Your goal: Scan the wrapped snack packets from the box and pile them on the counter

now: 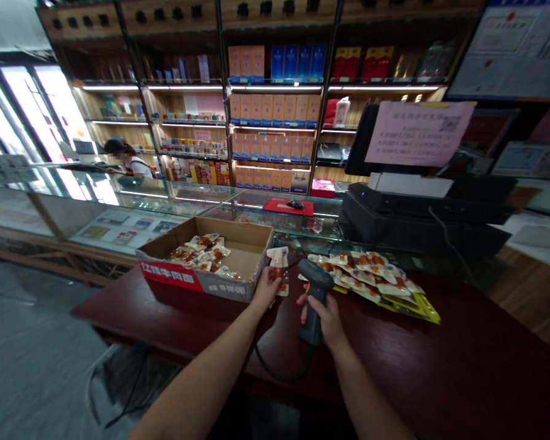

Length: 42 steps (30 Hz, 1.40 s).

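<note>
My right hand is closed round the grip of a grey barcode scanner, whose head points toward a small snack packet. My left hand pinches that packet and holds it upright just in front of the scanner. Both hands hover over a dark red wooden counter. Left of my left hand stands an open cardboard box with several similar packets inside. Right of the scanner lies a pile of the same packets on the counter.
A black till with screen and a pink notice stands at the back right. Glass display counters run left. Shelves of boxed goods fill the back wall. A person sits far left. The scanner's cable loops off the counter's near edge.
</note>
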### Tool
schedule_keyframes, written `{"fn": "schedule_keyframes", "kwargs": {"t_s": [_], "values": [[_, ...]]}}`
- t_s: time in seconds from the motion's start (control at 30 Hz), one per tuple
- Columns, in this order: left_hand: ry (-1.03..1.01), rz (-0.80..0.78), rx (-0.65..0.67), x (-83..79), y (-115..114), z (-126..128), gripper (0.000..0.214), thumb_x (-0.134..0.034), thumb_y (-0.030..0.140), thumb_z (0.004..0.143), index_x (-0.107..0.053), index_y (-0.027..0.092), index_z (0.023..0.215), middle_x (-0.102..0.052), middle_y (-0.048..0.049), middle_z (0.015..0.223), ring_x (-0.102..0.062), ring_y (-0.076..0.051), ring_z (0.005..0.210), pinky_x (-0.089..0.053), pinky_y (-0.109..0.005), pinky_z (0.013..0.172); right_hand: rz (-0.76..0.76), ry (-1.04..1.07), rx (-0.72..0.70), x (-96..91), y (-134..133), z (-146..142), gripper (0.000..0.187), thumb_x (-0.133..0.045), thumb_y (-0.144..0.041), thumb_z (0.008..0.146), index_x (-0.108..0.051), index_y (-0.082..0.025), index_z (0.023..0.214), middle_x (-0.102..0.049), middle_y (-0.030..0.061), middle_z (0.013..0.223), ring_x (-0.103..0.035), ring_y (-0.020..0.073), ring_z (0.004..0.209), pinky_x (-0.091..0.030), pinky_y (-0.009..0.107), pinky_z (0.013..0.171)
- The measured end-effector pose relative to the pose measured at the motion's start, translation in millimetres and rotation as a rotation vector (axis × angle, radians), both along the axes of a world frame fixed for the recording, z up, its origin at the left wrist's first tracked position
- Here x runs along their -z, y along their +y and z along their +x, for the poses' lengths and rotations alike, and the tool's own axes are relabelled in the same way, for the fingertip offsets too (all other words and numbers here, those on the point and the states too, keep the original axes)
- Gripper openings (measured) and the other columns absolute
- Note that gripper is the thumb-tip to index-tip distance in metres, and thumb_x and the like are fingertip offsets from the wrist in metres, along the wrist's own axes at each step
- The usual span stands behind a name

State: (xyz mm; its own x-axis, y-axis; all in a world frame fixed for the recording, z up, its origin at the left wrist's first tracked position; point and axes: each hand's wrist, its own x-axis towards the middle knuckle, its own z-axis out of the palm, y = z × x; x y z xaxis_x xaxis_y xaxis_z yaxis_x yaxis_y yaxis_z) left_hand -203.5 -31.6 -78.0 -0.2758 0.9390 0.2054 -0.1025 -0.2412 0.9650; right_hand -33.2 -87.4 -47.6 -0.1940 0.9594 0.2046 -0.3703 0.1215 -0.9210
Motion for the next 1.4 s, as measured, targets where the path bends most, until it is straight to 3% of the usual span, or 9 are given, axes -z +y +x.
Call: {"fn": "schedule_keyframes", "kwargs": {"t_s": [0.27, 0.47, 0.67, 0.8, 0.9, 1.03, 1.13, 1.27, 1.4], "values": [[-0.002, -0.028, -0.014, 4.8, 3, 0, 0.028, -0.062, 0.01, 0.065, -0.048, 0.018, 0.088, -0.064, -0.004, 0.092, -0.061, -0.017, 0.092, -0.047, -0.032, 0.085, 0.003, -0.009, 0.016, -2.3, -2, 0, 0.038, -0.07, -0.044, 0.067, -0.058, -0.017, 0.091, -0.066, 0.0002, 0.066, -0.054, 0.0129, 0.039, -0.043, 0.025, 0.037], [-0.006, -0.016, 0.007, 6.2, 4, -1, 0.026, -0.06, 0.008, 0.066, -0.049, 0.018, 0.087, -0.064, -0.0044, 0.093, -0.061, -0.017, 0.092, -0.047, -0.032, 0.086, 0.009, -0.031, -0.007, 1.4, 0, 1, 0.032, -0.066, -0.043, 0.071, -0.059, -0.016, 0.086, -0.06, -0.0025, 0.051, -0.053, 0.0138, 0.038, -0.043, 0.024, 0.037], [-0.019, 0.003, 0.035, 11.5, 6, -3, 0.029, -0.065, 0.015, 0.064, -0.05, 0.018, 0.088, -0.065, -0.0055, 0.094, -0.062, -0.018, 0.09, -0.046, -0.034, 0.086, -0.001, 0.022, 0.007, 1.7, 1, -2, 0.034, -0.068, -0.04, 0.07, -0.056, -0.016, 0.091, -0.068, 0.0005, 0.068, -0.055, 0.012, 0.037, -0.043, 0.023, 0.036], [-0.024, -0.053, 0.017, 11.8, 10, -3, 0.034, -0.07, 0.02, 0.058, -0.051, 0.017, 0.086, -0.065, -0.0046, 0.086, -0.063, -0.019, 0.084, -0.048, -0.035, 0.081, -0.094, 0.029, 0.063, 2.0, 5, -2, 0.037, -0.07, -0.04, 0.066, -0.055, -0.016, 0.089, -0.067, 0.0, 0.062, -0.054, 0.0125, 0.034, -0.044, 0.024, 0.034], [-0.087, -0.114, 0.076, 4.7, 13, 2, 0.039, -0.073, 0.017, 0.052, -0.052, 0.016, 0.085, -0.066, -0.0036, 0.079, -0.063, -0.018, 0.074, -0.049, -0.033, 0.074, -0.177, 0.009, 0.163, -2.8, 7, 8, 0.037, -0.072, -0.041, 0.063, -0.056, -0.015, 0.085, -0.066, -0.0007, 0.056, -0.054, 0.0132, 0.033, -0.044, 0.024, 0.032], [-0.137, -0.116, 0.234, -11.1, 24, 22, 0.041, -0.076, 0.018, 0.047, -0.057, 0.014, 0.083, -0.066, -0.0031, 0.072, -0.062, -0.016, 0.064, -0.049, -0.03, 0.067, -0.171, -0.048, 0.241, -17.1, 8, 36, 0.035, -0.072, -0.042, 0.061, -0.058, -0.014, 0.077, -0.064, 0.0001, 0.05, -0.054, 0.0134, 0.033, -0.044, 0.024, 0.033], [-0.089, -0.089, 0.268, -24.2, 41, 46, 0.038, -0.076, 0.023, 0.05, -0.062, 0.011, 0.084, -0.066, -0.0031, 0.069, -0.061, -0.015, 0.062, -0.048, -0.028, 0.065, -0.146, -0.111, 0.285, -29.8, 9, 62, 0.032, -0.07, -0.044, 0.062, -0.059, -0.014, 0.068, -0.059, -0.0005, 0.041, -0.053, 0.0134, 0.032, -0.044, 0.023, 0.034], [0.084, -0.11, 0.11, -39.5, 68, 83, 0.04, -0.073, 0.02, 0.058, -0.065, 0.01, 0.096, -0.068, -0.005, 0.075, -0.061, -0.016, 0.066, -0.047, -0.026, 0.065, -0.108, -0.104, 0.361, -44.6, 10, 92, 0.033, -0.071, -0.044, 0.06, -0.06, -0.015, 0.073, -0.063, 0.0001, 0.047, -0.054, 0.0136, 0.033, -0.045, 0.023, 0.034], [0.432, -0.098, -0.001, -45.6, 84, 109, 0.049, -0.068, 0.013, 0.065, -0.062, 0.012, 0.114, -0.069, -0.0104, 0.094, -0.063, -0.019, 0.082, -0.045, -0.027, 0.076, -0.08, -0.132, 0.402, -53.3, 10, 110, 0.033, -0.071, -0.045, 0.061, -0.059, -0.016, 0.07, -0.062, -0.0004, 0.046, -0.055, 0.0143, 0.033, -0.046, 0.024, 0.035]]}}
